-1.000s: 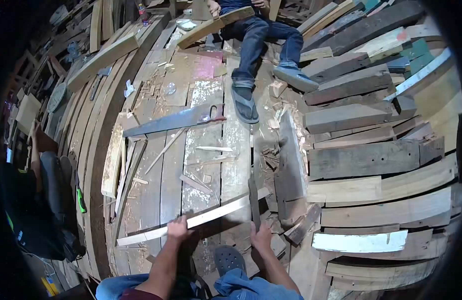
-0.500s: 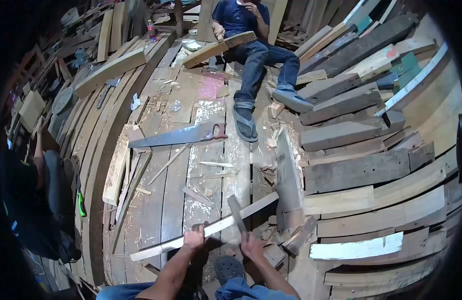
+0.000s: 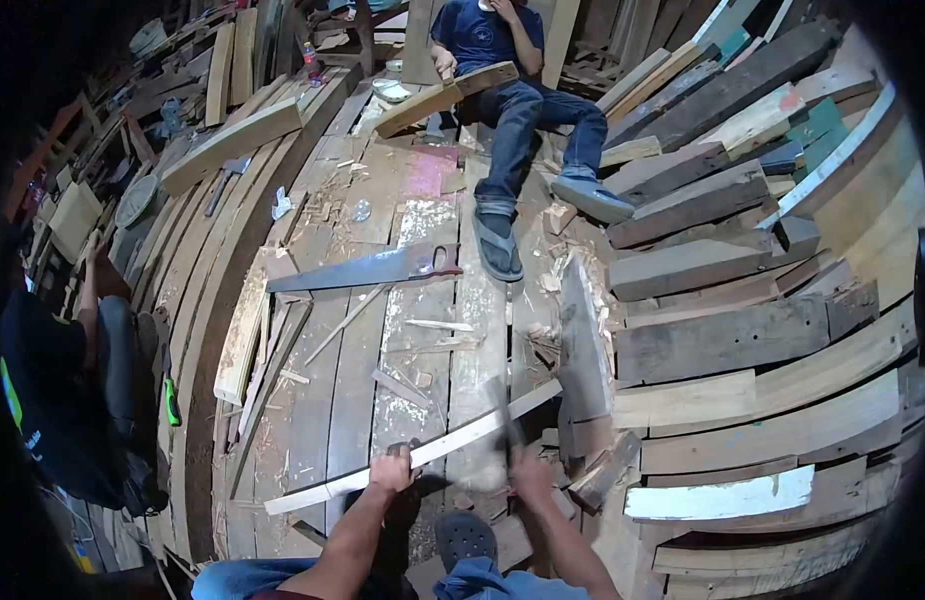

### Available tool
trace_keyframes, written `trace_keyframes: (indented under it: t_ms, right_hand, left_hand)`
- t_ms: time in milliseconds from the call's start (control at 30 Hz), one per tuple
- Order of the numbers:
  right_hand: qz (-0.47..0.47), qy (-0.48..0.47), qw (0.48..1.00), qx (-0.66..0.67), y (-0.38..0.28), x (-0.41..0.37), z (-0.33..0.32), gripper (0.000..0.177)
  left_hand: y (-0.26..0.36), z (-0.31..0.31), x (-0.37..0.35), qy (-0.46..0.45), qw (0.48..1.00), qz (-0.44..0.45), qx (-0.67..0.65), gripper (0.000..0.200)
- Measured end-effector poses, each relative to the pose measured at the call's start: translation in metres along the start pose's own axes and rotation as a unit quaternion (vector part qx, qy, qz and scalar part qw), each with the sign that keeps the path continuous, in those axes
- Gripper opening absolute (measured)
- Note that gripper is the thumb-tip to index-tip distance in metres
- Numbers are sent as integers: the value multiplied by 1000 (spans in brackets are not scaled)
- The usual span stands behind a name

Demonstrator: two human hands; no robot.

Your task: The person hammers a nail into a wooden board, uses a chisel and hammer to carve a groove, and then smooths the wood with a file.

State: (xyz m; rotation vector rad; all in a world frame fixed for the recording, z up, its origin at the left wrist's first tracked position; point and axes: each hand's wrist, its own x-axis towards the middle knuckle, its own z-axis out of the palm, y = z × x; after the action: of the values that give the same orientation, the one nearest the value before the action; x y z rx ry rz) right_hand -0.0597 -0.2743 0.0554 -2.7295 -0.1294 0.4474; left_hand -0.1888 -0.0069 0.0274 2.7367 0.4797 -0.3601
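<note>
- The left hand [image 3: 391,470] was closed round a pale wooden strip [image 3: 463,434], its fingers wrapped over the wood
- The strip passed through that grip, a shorter length lying to the hand's left and a longer one slanting up and away to its right
- The right hand [image 3: 530,476], curled round the lower end of a flat blade [image 3: 504,408], was nearer the person than the strip's far end; blur hid the exact set of its fingers
- The blade crossed the strip in view, though whether the two touched could not be told
- Below, between the forearms, a dark clog with holes [image 3: 467,540] stood on the boards
- Beyond the strip, splinters and offcuts lay about, with a handsaw [image 3: 358,270] flat among them
- To the right, a dark plank [image 3: 585,345] stood near the strip's far end, before a row of heavy timbers [image 3: 718,342]
- Farthest ahead, a seated person [image 3: 513,125] rested a hand on a wooden beam [image 3: 418,110]
</note>
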Motion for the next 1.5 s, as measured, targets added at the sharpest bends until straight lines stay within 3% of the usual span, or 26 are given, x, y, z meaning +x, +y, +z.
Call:
trace_keyframes:
  t_ms: [67,167,200,233,333,433,467,500,600,667,733,933,1033,1133,1267,1300,1400,1500]
  right_hand:
    - [31,63,997,16,0,12,-33,50]
    - [-53,7,997,56,-6,-8,-15,49]
    - [-32,-77,996,37,-32,-28,-27,46]
    - [-98,-119,986,63,-27,-37,-8,46]
    - [-105,-214,964,113,-23,-42,19,47]
    - [-81,-240,955,155,-21,-39,16,52]
    - [-78,-232,959,143,-23,-38,15,55]
    - [-76,-224,963,131,-25,-39,12,59]
    - [-58,-233,969,62,-42,-36,-10,65]
    - [-47,-236,971,10,-49,-33,-17,67]
    - [-45,-227,972,-39,-50,-33,-16,69]
    - [-82,-191,975,83,-38,-41,3,70]
    - [-29,-200,977,72,-41,-40,8,65]
    - [-25,-190,977,93,-42,-47,14,66]
    - [-28,-186,980,61,-37,-49,26,67]
    - [-27,-182,982,50,-38,-50,25,67]
    - [-19,-196,980,25,-47,-53,9,67]
    - [-25,-182,982,44,-47,-54,7,67]
  left_hand:
    - [5,-4,-3,-18,1000,-14,0,54]
    - [3,-6,1,-24,1000,-3,-1,61]
    - [3,-7,3,-19,1000,-1,-10,63]
    - [5,-12,3,-37,999,-15,-19,74]
    - [17,-36,5,-82,995,-52,-5,81]
    - [18,-43,6,-111,991,-67,-34,81]
    - [21,-48,8,-117,990,-70,-39,80]
    - [20,-40,8,-75,993,-76,-56,66]
    - [15,-14,17,-59,996,-58,-46,70]
    - [20,-15,24,-103,991,-82,-26,69]
    - [35,-47,17,-120,987,-101,-29,72]
    - [31,-32,12,-71,995,-69,-25,83]
    - [34,-34,12,-75,994,-51,-62,89]
    - [34,-31,26,-160,984,-70,-35,88]
    - [28,-24,23,-109,992,-31,-53,78]
    - [29,-27,19,-59,998,-8,-36,71]
    - [29,-21,22,-127,991,-51,-16,63]
    - [29,-18,20,-106,993,-47,-26,59]
